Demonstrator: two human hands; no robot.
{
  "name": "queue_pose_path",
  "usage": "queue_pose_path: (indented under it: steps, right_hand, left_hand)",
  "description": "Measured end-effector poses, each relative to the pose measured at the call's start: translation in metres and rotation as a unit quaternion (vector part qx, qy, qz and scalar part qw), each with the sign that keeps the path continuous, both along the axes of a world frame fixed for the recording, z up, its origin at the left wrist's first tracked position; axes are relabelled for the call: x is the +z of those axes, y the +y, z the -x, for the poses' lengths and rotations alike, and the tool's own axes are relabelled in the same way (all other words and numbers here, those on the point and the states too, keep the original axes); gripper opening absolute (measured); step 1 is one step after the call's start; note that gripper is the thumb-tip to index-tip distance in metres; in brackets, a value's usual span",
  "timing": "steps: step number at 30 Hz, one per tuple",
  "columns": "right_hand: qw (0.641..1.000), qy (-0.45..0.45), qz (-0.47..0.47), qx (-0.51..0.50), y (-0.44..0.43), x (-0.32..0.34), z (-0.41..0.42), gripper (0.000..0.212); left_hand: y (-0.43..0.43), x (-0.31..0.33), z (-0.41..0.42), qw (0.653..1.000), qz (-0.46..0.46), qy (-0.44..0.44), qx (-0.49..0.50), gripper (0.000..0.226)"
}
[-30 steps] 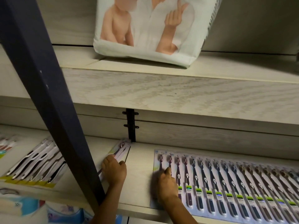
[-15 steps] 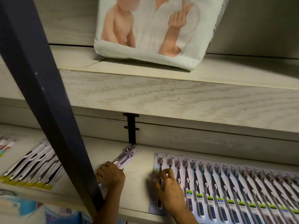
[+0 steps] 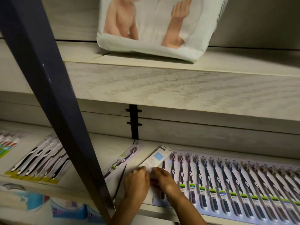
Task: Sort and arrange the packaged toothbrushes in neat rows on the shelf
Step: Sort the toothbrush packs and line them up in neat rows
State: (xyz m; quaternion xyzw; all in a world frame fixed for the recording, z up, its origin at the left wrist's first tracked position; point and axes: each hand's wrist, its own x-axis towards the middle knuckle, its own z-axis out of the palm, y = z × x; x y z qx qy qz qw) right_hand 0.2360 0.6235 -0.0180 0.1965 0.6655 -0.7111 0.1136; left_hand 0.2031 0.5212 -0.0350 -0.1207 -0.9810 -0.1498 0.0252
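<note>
Where hands [image 3: 136, 181] meet, toothbrush pack [image 3: 156, 159] pinched

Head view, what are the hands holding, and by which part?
The left hand and right hand together grip one back-side-up toothbrush package by its near end.

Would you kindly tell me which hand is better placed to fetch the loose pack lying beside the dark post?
Left, probably. The left hand lies right beside the loose pack, while the right hand sits nearer the row. Both hold the white-backed pack now.
</note>
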Motion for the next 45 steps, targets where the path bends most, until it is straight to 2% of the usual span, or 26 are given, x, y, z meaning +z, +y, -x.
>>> queue_pose_path:
  steps: [2,5,9,11,13,14,15,16,18,20,21,22,24,25,27,28,29,31,33,35,37,38,41,45]
  right_hand:
    - [1.0,-0.006,-0.014,-0.004,-0.001,-0.002,-0.001,0.028]
    - [0.999,-0.018,-0.027,-0.001,0.0,-0.002,-0.007,0.014]
    - [0.999,-0.019,-0.015,-0.037,0.007,-0.001,-0.016,0.012]
    - [0.999,-0.008,0.002,-0.048,0.011,0.003,-0.02,0.012]
    - [0.998,-0.003,0.023,-0.054,0.017,0.007,-0.023,0.012]
    - [0.998,-0.001,0.032,-0.056,0.02,0.008,-0.025,0.011]
    - [0.998,0.0,0.039,-0.058,0.023,0.009,-0.027,0.01]
    - [0.997,0.006,0.048,-0.06,0.026,0.011,-0.03,0.01]
    - [0.994,0.024,0.083,-0.062,0.03,0.012,-0.034,0.017]
    - [0.99,0.052,0.117,-0.066,0.031,0.011,-0.036,0.024]
    - [0.988,0.067,0.122,-0.061,0.031,0.011,-0.038,0.028]
    - [0.989,0.075,0.113,-0.059,0.03,0.011,-0.039,0.037]
    - [0.992,0.081,0.074,-0.062,0.029,0.012,-0.041,0.045]
    - [0.992,0.079,0.062,-0.073,0.031,0.011,-0.041,0.036]
    - [0.993,0.066,0.048,-0.087,0.036,0.012,-0.043,0.014]
    - [0.993,0.059,0.041,-0.092,0.038,0.013,-0.044,0.01]
    - [0.994,0.053,0.032,-0.093,0.041,0.012,-0.045,0.01]
    - [0.993,0.047,0.022,-0.104,0.044,0.01,-0.045,0.013]
    - [0.993,0.04,0.019,-0.107,0.045,0.009,-0.046,0.011]
    - [0.993,0.033,0.029,-0.107,0.045,0.011,-0.046,0.011]
    - [0.994,0.03,0.04,-0.099,0.044,0.012,-0.047,0.015]
    - [0.994,0.026,0.043,-0.097,0.045,0.011,-0.048,0.017]
    - [0.993,0.023,0.047,-0.103,0.048,0.009,-0.049,0.017]
    - [0.992,0.021,0.042,-0.116,0.051,0.004,-0.047,0.016]
  left_hand:
    - [-0.003,-0.012,-0.001,1.0,0.025,-0.014,-0.002,0.037]
    - [-0.01,-0.028,0.004,0.994,0.104,-0.012,0.013,0.05]
    - [-0.016,-0.035,0.012,0.992,0.129,-0.008,0.01,0.047]
    - [-0.019,-0.029,0.012,0.997,0.083,0.001,0.01,0.042]
    - [-0.021,-0.019,0.008,0.999,-0.045,-0.016,0.013,0.039]
    - [-0.022,-0.012,0.004,0.989,-0.14,-0.038,0.025,0.038]
    - [-0.022,-0.001,-0.002,0.963,-0.255,-0.078,0.033,0.037]
    - [-0.021,0.009,-0.009,0.918,-0.37,-0.14,0.031,0.034]
    - [-0.018,0.024,-0.023,0.8,-0.549,-0.244,0.01,0.025]
    - [-0.013,0.028,-0.035,0.717,-0.626,-0.307,0.003,0.022]
    - [-0.01,0.029,-0.042,0.695,-0.637,-0.334,-0.001,0.021]
    - [-0.008,0.024,-0.047,0.69,-0.632,-0.354,-0.007,0.021]
    - [-0.005,0.017,-0.052,0.708,-0.595,-0.379,-0.035,0.023]
    - [-0.004,0.015,-0.052,0.715,-0.58,-0.388,-0.042,0.019]
    - [-0.003,0.014,-0.036,0.725,-0.563,-0.396,0.01,0.004]
    - [-0.004,0.014,-0.024,0.733,-0.559,-0.383,0.061,0.013]
    - [-0.007,0.011,-0.007,0.755,-0.547,-0.344,0.107,0.019]
    - [-0.017,0.009,0.023,0.843,-0.472,-0.212,0.143,0.017]
    - [-0.028,0.003,0.047,0.918,-0.346,-0.109,0.16,0.009]
    - [-0.032,-0.008,0.064,0.959,-0.194,-0.08,0.191,0.029]
    - [-0.03,-0.016,0.071,0.971,-0.044,-0.103,0.213,0.043]
    - [-0.029,-0.019,0.071,0.967,0.003,-0.119,0.226,0.051]
    - [-0.032,-0.034,0.068,0.954,0.057,-0.134,0.262,0.067]
    - [-0.031,-0.026,0.067,0.949,0.085,-0.124,0.276,0.063]
